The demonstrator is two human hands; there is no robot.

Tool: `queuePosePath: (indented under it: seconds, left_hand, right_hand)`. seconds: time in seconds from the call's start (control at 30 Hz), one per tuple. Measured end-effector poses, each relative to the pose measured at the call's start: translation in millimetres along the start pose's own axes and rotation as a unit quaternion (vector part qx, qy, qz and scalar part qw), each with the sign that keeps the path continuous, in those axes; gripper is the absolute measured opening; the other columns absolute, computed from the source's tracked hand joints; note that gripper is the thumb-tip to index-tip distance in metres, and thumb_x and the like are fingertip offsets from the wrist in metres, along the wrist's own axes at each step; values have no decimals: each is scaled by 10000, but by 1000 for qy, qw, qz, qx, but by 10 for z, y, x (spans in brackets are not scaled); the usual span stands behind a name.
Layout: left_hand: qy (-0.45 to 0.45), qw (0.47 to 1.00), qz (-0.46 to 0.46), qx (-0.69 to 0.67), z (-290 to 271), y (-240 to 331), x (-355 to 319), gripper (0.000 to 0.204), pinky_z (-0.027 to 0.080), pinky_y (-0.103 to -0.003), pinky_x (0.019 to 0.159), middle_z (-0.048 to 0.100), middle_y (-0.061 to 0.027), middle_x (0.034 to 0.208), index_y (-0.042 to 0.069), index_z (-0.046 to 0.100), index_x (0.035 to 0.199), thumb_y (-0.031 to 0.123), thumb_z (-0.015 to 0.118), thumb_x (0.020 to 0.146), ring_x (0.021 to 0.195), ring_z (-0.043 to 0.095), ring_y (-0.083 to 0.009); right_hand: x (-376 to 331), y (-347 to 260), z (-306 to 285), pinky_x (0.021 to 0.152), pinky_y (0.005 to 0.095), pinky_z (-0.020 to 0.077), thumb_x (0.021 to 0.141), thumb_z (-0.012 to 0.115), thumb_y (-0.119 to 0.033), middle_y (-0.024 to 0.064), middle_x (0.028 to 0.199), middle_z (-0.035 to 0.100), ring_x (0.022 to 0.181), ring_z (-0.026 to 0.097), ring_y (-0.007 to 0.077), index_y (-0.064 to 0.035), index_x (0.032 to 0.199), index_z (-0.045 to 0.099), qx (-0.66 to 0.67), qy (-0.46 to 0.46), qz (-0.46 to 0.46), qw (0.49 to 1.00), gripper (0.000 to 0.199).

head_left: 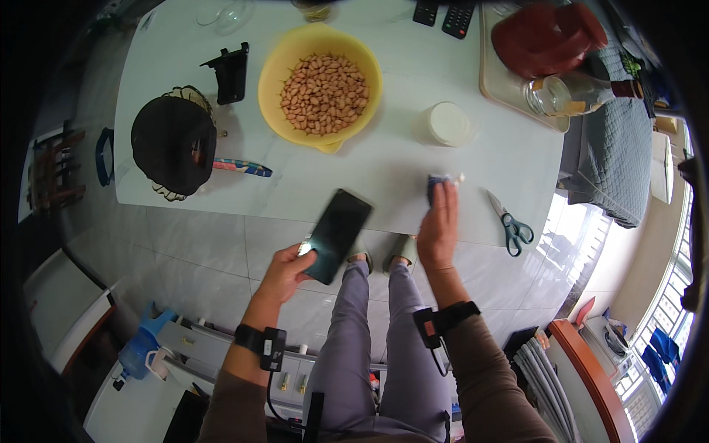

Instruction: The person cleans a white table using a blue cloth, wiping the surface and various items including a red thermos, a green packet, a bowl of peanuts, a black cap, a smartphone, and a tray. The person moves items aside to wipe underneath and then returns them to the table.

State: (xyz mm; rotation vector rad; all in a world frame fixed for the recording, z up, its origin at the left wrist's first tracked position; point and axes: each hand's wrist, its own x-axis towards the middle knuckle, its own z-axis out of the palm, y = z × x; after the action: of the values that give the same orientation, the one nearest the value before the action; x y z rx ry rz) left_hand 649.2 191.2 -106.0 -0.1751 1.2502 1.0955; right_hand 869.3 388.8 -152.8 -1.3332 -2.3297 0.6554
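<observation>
A dark smartphone (338, 235) is in my left hand (290, 269), tilted just off the table's front edge, with my thumb lying across its lower left side. Over the front of the table my right hand (439, 229) reaches with its fingers stretched out straight. Those fingers rest on or just over a small dark blue item (434, 186), partly hidden, whose kind I cannot make out; a small pale bit shows beside the fingertips. To the right of that hand lie scissors (508, 225) with dark teal handles, their handles at the table's edge.
On the white table (391, 88) stand a yellow bowl (273, 66) of peanuts, a round white-lidded container (449, 124), a black holder (232, 76) and a dark cap-like thing (170, 144). A tray (491, 85) carries a red jug (543, 40) and a glass bottle (569, 94). Two remotes (458, 21) lie at the back.
</observation>
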Motion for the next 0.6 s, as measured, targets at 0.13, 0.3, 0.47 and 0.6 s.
queuePosePath:
  seconds: [0.13,0.3,0.47,0.6]
  left_hand:
    - [46,994,81,-52,-465,93,-157,346,559,-360,810,642,-94,1075,-19,546,1209,196,559,938,943,651,-195]
    - [59,992,82,-70,-631,146,-101,307,581,-368,773,659,-101,1059,25,560,1166,233,560,939,906,673,-211]
    - [52,994,61,-80,-427,184,270,313,575,-375,776,658,-79,1046,49,557,1154,279,558,941,908,667,-197]
    - [44,994,61,-73,-160,218,475,353,557,-371,807,639,-57,1090,70,527,1206,296,567,938,958,641,-177]
  right_hand:
    - [-79,-693,668,1148,446,175,874,453,-133,164,1454,354,1386,269,307,-23,1349,440,-37,-252,-176,951,487]
    - [382,-962,1157,1139,428,178,881,524,-360,125,1456,357,1378,271,273,-71,1346,457,-33,-156,-261,952,552]
    - [326,-224,523,1137,473,152,843,543,-206,143,1486,296,1398,217,328,-77,1383,403,-90,-163,-87,979,573]
    - [99,267,132,1140,487,134,864,513,-227,160,1502,253,1400,197,347,-81,1425,332,-167,-132,-35,976,608]
